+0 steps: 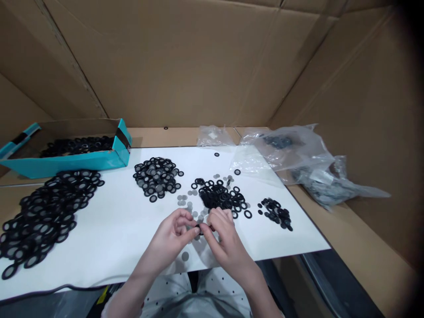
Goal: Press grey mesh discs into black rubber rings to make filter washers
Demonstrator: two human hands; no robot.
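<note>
My left hand [172,234] and my right hand [225,238] meet above a white board [109,260], with their fingertips pinching a small black rubber ring [199,228]. Loose grey mesh discs [183,200] lie scattered beneath and around my fingers. Just beyond my right hand is a heap of plain black rings [220,196]. Further off sit a pile of rings fitted with mesh [155,176] and a wide spread of the same [43,221] at left. A smaller black heap [274,213] lies to the right.
A teal cardboard tray [59,165] holding more rings stands at the far left of the board. Clear plastic bags [291,152] lie at the back right. Brown cardboard walls [185,62] rise behind and beside the board.
</note>
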